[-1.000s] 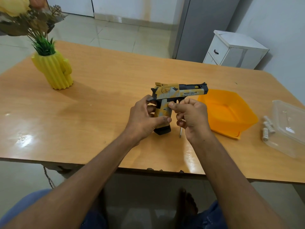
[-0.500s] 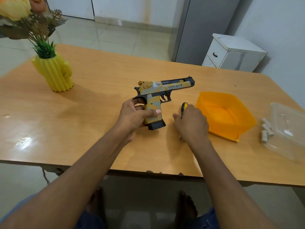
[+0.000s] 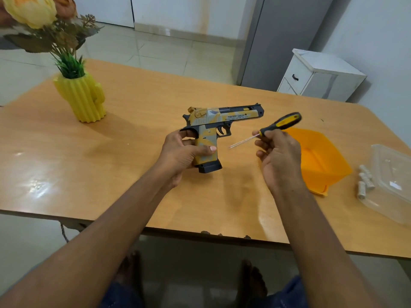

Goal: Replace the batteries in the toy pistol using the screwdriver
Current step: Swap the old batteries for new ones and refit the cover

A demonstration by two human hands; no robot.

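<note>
The left hand [image 3: 185, 153] is gripping the toy pistol [image 3: 219, 127] by its grip, fingers curling round the back and the thumb lying flat across the near side; the pistol is standing upright above the wooden table [image 3: 133, 174], barrel pointing away from the yellow cactus vase [image 3: 83, 97] and magazine base pointing down, well to the side of that vase; the left forearm is reaching in from the near edge, rising diagonally toward the pistol. The right hand [image 3: 279, 158] is hovering just beside the pistol, on the side away from the vase, wrist bent back and palm facing the person; its thumb and fingertips are pinching the screwdriver [image 3: 273, 128] low on the black-and-yellow handle — the handle is tilting up and away from the vase, while the blurred shaft is slanting down toward the pistol's grip, its tip apart from it. Beyond the right hand, farther from the vase, an orange bowl [image 3: 333, 156] is sitting on the table; farther still, several pale batteries [image 3: 364, 180] are lying against a clear plastic container [image 3: 393, 181] — the item farthest from the vase.
</note>
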